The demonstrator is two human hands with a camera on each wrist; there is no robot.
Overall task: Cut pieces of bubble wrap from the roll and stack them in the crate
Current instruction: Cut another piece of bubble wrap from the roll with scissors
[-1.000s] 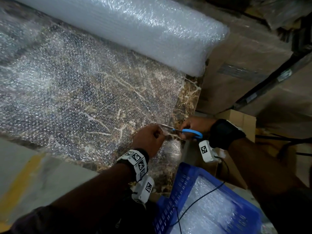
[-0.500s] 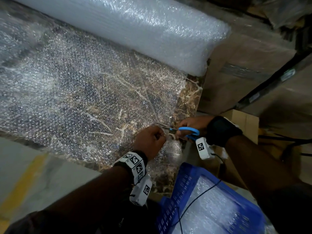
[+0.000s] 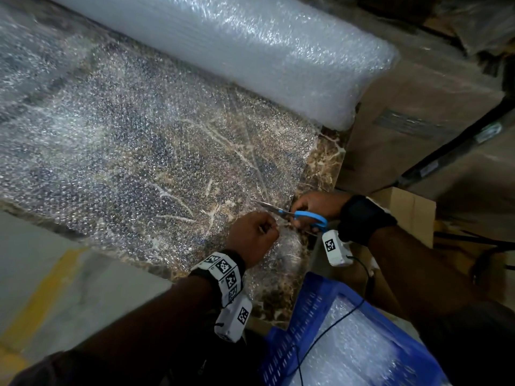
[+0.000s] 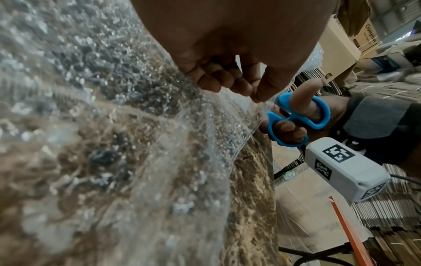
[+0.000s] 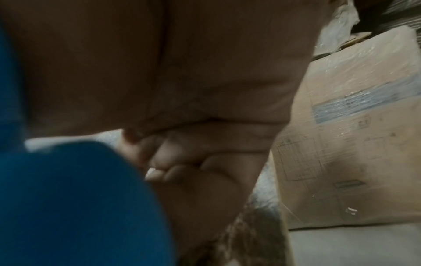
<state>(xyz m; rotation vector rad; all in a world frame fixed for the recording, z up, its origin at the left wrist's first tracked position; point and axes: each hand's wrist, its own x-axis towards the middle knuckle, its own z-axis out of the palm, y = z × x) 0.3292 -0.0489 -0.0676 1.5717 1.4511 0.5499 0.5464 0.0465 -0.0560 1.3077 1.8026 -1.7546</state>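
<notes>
Right hand (image 3: 315,206) gripped blue scissors (image 3: 299,215) at the desk's (image 3: 320,168) right edge while left-hand fingers (image 4: 227,81) pinched the bubble wrap sheet (image 3: 139,162).

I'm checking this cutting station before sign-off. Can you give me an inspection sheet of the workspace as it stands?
Surface: brown veined marble slab, mostly covered by the unrolled sheet.
Job's things: bubble wrap roll at the far edge; sheet spread flat; blue-handled scissors at its right edge; blue crate with wrap already inside.
Clutter: nothing seen on the slab.
Hands: left hand pinches the sheet edge; right hand holds the scissors, fingers through the handles.
Cables: black cable from the right wrist unit trails over the crate.
Surroundings: cardboard boxes to the right; yellow floor line.
</notes>
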